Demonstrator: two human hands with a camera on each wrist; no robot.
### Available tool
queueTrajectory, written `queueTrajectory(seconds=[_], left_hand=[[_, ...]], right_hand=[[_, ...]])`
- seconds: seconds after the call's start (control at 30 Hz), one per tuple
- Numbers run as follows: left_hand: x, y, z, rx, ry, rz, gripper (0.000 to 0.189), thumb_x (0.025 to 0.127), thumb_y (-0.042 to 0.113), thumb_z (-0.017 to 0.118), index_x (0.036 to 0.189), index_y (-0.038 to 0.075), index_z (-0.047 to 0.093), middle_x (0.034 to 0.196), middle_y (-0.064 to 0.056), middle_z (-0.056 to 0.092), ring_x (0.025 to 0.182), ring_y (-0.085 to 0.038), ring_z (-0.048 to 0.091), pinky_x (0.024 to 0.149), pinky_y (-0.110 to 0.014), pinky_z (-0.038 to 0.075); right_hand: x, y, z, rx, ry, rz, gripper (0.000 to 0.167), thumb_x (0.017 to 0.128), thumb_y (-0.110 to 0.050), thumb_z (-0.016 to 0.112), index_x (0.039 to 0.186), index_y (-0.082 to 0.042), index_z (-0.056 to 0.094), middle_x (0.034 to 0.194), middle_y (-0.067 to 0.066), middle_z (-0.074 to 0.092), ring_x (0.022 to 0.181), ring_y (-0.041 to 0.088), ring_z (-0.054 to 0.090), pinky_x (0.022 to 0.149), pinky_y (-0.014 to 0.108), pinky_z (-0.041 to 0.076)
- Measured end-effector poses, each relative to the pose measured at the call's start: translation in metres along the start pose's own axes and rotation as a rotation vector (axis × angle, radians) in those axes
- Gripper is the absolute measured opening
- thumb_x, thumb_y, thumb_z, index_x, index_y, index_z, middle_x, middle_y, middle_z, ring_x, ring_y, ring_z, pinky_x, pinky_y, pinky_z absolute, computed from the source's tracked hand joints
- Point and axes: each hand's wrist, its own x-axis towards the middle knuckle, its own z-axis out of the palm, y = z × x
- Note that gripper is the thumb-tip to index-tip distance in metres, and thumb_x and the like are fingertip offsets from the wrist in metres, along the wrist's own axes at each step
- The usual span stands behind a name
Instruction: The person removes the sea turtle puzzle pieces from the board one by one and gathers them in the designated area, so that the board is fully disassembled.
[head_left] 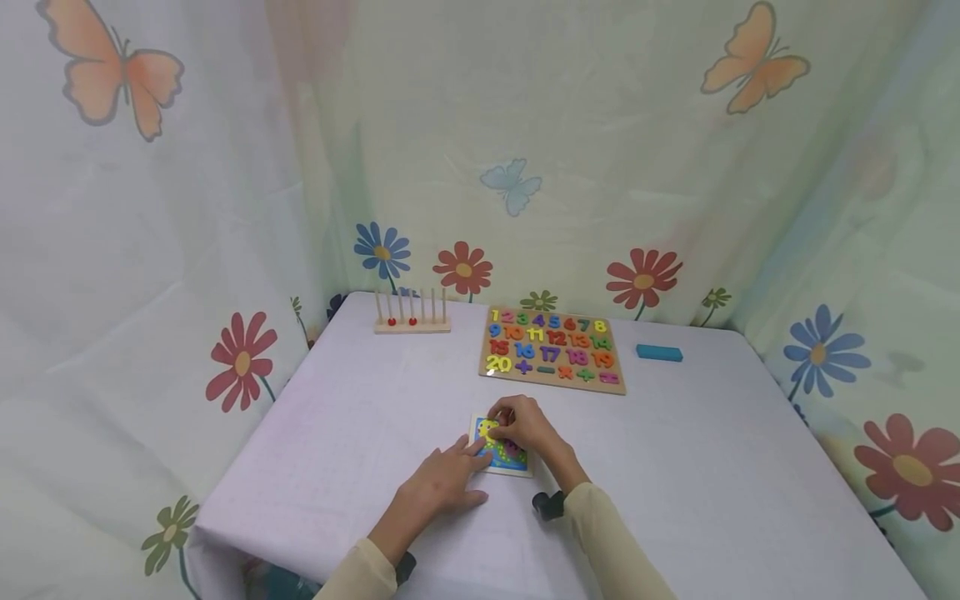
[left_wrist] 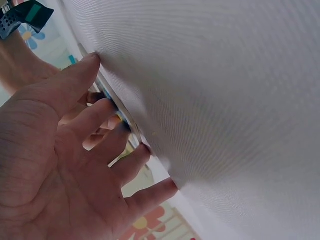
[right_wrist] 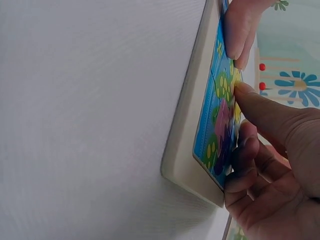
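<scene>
A small jigsaw puzzle board [head_left: 510,465] with a pale wooden frame and a blue, green and yellow picture lies on the table in the head view. My left hand [head_left: 442,481] rests at its left side, fingers spread and mostly straight, with fingertips touching the board. My right hand [head_left: 527,425] is over the board's upper right, thumb and fingers bent together at a yellow puzzle piece [head_left: 486,429]. In the right wrist view, the right thumb [right_wrist: 245,90] presses on the yellow part, while the other fingers curl along the board's far side. Part of the picture is hidden under the hands.
Behind the puzzle lies a wooden number board [head_left: 551,386] with colourful numerals. A peg rack [head_left: 412,327] with red beads stands at the back left. A blue bar [head_left: 659,353] lies at the back right. Patterned curtains [head_left: 615,167] surround the white-covered table [head_left: 337,417].
</scene>
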Motion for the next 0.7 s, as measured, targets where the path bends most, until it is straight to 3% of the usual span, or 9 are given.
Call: queueTrajectory(seconds=[0.17, 0.43, 0.57, 0.7], left_hand=[[0.001, 0.002, 0.001, 0.011, 0.016, 0.002, 0.06, 0.098, 0.04, 0.08, 0.153, 0.022, 0.064, 0.167, 0.002, 0.049, 0.158, -0.029, 0.041, 0.121, -0.061, 0.044], [0.005, 0.01, 0.001, 0.125, 0.096, -0.004, 0.042, 0.102, 0.025, 0.077, 0.143, 0.022, 0.072, 0.157, -0.001, 0.061, 0.147, -0.029, 0.055, 0.11, -0.054, 0.056], [0.009, 0.012, 0.004, 0.099, 0.163, -0.021, 0.04, 0.104, 0.02, 0.073, 0.144, 0.012, 0.071, 0.143, -0.013, 0.069, 0.127, -0.032, 0.069, 0.101, -0.048, 0.061], [0.014, 0.012, 0.007, 0.107, 0.223, 0.004, 0.033, 0.104, 0.013, 0.073, 0.136, 0.009, 0.076, 0.127, -0.015, 0.075, 0.099, -0.026, 0.074, 0.086, -0.038, 0.064]], right_hand=[[0.0, -0.001, 0.001, 0.004, 0.016, 0.012, 0.017, 0.089, -0.004, 0.088, 0.103, -0.007, 0.079, 0.079, 0.0, 0.063, 0.073, 0.015, 0.056, 0.067, 0.026, 0.049], [0.001, -0.001, 0.002, -0.012, 0.051, -0.001, 0.015, 0.089, -0.005, 0.088, 0.1, -0.007, 0.078, 0.086, 0.002, 0.064, 0.079, 0.016, 0.057, 0.072, 0.029, 0.051], [0.003, -0.001, 0.003, -0.019, 0.068, 0.002, 0.014, 0.089, -0.006, 0.088, 0.099, -0.009, 0.078, 0.091, 0.001, 0.066, 0.082, 0.016, 0.058, 0.076, 0.032, 0.052], [0.004, -0.002, 0.003, -0.011, 0.076, -0.01, 0.013, 0.09, -0.005, 0.087, 0.098, -0.009, 0.077, 0.091, 0.0, 0.068, 0.081, 0.016, 0.059, 0.076, 0.032, 0.055]])
